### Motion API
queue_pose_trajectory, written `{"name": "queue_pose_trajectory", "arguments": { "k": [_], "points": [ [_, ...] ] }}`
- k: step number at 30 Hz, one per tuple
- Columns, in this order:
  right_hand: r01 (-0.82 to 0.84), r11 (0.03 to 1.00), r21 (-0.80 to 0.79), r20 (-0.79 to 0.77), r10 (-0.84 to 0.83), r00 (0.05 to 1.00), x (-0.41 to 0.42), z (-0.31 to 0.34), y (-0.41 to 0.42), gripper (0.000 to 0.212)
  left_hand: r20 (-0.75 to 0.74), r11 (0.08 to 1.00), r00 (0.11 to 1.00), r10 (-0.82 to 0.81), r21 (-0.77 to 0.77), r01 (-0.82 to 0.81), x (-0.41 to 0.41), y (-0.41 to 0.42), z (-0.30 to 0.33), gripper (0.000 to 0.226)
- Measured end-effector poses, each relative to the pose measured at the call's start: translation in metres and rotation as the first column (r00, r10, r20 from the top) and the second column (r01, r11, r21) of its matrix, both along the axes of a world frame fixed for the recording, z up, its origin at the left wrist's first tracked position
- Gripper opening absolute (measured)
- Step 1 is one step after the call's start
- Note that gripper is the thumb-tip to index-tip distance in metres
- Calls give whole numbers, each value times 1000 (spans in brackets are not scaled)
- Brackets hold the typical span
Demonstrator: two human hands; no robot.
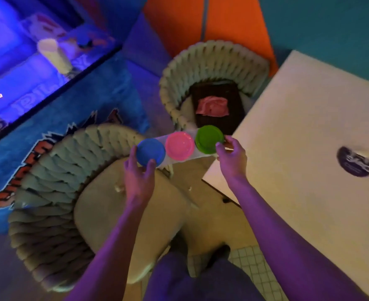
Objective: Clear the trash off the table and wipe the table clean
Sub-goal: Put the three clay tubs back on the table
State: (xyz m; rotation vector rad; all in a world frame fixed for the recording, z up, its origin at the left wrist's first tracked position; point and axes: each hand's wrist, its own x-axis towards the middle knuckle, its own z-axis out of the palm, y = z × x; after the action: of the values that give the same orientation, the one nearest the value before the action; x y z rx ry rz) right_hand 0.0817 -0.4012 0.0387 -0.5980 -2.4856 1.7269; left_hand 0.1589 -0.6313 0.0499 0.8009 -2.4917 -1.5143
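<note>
From the head camera, your left hand (139, 170) and right hand (231, 154) hold a row of three lidded tubs in the air, beside the white table's (298, 131) corner and above a woven chair (55, 192). Your left fingers curl around the blue-lidded tub (150, 152); your right fingers pinch the green-lidded tub (209, 139); the pink-lidded tub (179, 145) sits between. A round dark sticker (355, 161) on the table carries writing too blurred to read. A pink cloth (212, 106) lies on a dark tray (219, 105) on the farther chair.
</note>
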Motion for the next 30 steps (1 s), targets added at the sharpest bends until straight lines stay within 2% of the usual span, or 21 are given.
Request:
{"name": "queue_pose_trajectory", "arguments": {
  "k": [9, 12, 19, 25, 30],
  "points": [
    [232, 970, -69, -42, -236, 971, 73, 29, 165, 39, -50, 959, 959, -279, -72, 276, 12, 152, 29, 69],
    [318, 944, -85, -39, -322, 946, 97, 36, 218, 40, -37, 916, 920, -391, -111, 385, 9, 203, 40, 67],
    [471, 876, -102, -27, -476, 879, 134, 60, 313, 45, -98, 798, 793, -602, -46, 600, -9, 302, 57, 72],
    [566, 815, -120, 8, -570, 822, 131, 75, 379, 62, -115, 690, 682, -723, -70, 720, -51, 372, 76, 76],
    [568, 819, -78, -27, -572, 820, 106, 101, 410, 52, -156, 665, 649, -744, -76, 743, -95, 410, 89, 75]
  ]
}}
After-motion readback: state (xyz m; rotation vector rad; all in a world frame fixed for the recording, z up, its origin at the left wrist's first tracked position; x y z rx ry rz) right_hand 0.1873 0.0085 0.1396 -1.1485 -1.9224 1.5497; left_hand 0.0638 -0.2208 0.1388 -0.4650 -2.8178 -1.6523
